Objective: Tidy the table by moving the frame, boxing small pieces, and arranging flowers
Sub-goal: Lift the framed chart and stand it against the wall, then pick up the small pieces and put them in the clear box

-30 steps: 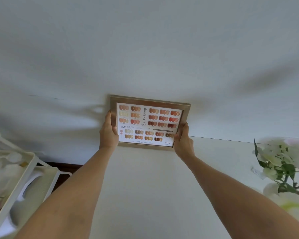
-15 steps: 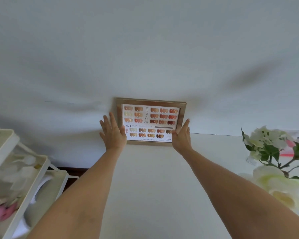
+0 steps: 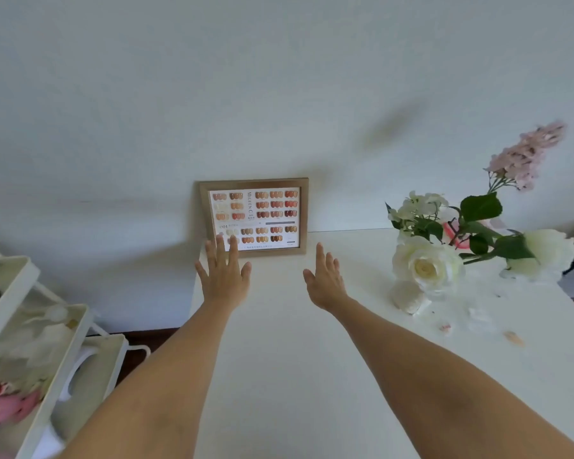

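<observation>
Both hands have let go of the frame [image 3: 254,217], which now stands against the wall at the table's [image 3: 295,359] back edge, the left hand [image 3: 223,276] and right hand [image 3: 323,279] drawing back empty, fingers spread, so the small pieces [image 3: 478,326] and flowers [image 3: 444,246] come next.

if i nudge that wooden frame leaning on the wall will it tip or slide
The frame stands nearly upright against the wall, so a nudge would probably tip it forward. The table looks smooth, so its base may slide.
</observation>
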